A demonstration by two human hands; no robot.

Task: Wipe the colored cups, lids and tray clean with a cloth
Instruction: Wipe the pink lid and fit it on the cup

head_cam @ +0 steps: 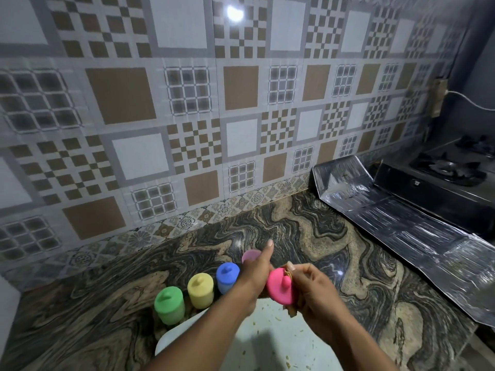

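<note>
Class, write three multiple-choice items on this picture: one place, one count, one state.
1. Where is the green cup in the row? A left end B right end C middle
2. How many cups have lids on? A two B three C five
3. The pink lid is A on its cup B in a sink C in hand
Key: 1A, yellow cup and blue cup stand to its right. 2B, green, yellow, blue. 3C, left hand holds it, right hand grips cloth against it.

I see one head-worn wide view, looking forward and down, close over the worktop [308,236], facing the tiled wall [187,103].
</note>
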